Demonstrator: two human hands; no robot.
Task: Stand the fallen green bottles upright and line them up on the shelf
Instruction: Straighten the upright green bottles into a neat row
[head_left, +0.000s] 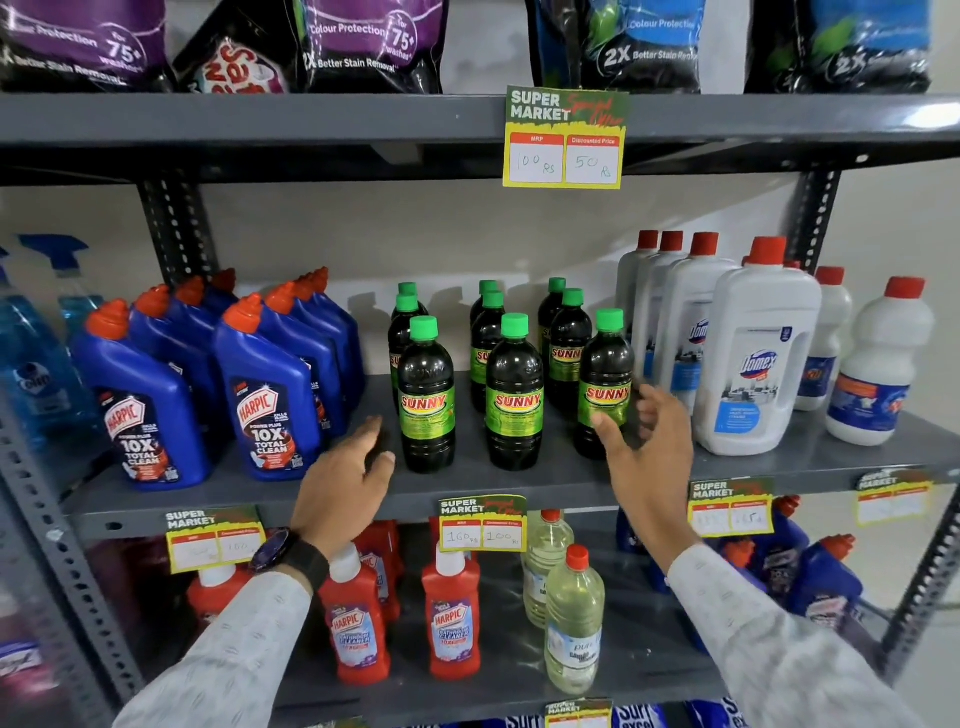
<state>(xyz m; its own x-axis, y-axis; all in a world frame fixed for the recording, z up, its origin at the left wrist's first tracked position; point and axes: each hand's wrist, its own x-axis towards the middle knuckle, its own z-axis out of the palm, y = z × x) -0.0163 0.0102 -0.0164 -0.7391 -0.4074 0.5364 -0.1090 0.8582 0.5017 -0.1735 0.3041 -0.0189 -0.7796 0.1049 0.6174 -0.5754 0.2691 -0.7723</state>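
Observation:
Several dark bottles with green caps and green SUNNY labels stand upright on the grey middle shelf (467, 480) in three rows running front to back. The front ones are the left bottle (427, 400), the middle bottle (514, 397) and the right bottle (605, 387). My left hand (345, 480) hovers open just left of the front left bottle, not touching it. My right hand (649, 447) is open beside the front right bottle, thumb near its label, fingers spread behind it. No green bottle lies on its side.
Blue Harpic bottles (270, 395) crowd the shelf to the left, white Domex bottles (753, 353) to the right. Price tags (483, 525) hang on the shelf edge. Red cleaner bottles (451, 618) and clear bottles (574, 618) stand on the shelf below; detergent bags above.

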